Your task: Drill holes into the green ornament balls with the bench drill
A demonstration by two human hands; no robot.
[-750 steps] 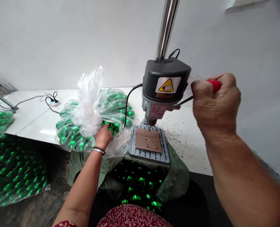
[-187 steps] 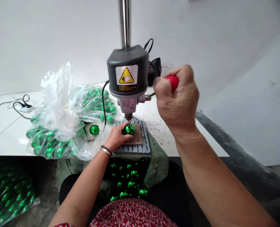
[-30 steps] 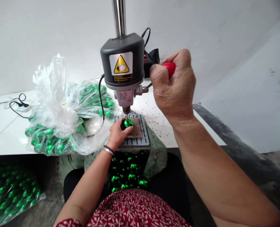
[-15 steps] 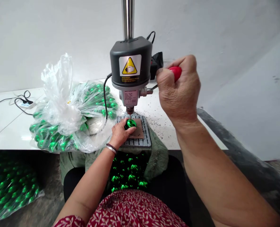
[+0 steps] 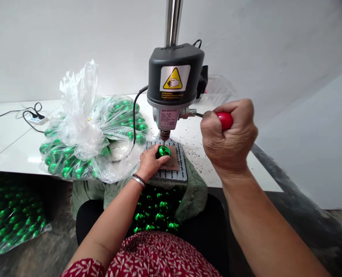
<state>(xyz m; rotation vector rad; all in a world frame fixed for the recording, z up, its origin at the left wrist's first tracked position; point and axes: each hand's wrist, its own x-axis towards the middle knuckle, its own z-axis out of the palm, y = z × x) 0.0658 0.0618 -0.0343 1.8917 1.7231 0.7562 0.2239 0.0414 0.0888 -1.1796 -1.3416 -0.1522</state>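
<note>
"Head view: which edges and free spaces surround the left grip (image 5: 150, 161)?"

"A clear bag (image 5: 80, 132) of green balls lies close on its left. To its right, beyond the base plate (image 5: 183, 164), the bench (image 5: 211, 167), strewn with dark chips, offers room as far as its slanting end past the right grip (image 5: 231, 138)."

"How is each grip set?"

"The left is spread only to the width of one green ball (image 5: 165, 152), pinched between thumb and fingers over a brown board (image 5: 173, 162), beneath the drill press (image 5: 176, 73). The right is wrapped around the lever's red knob (image 5: 226, 120)."
</note>
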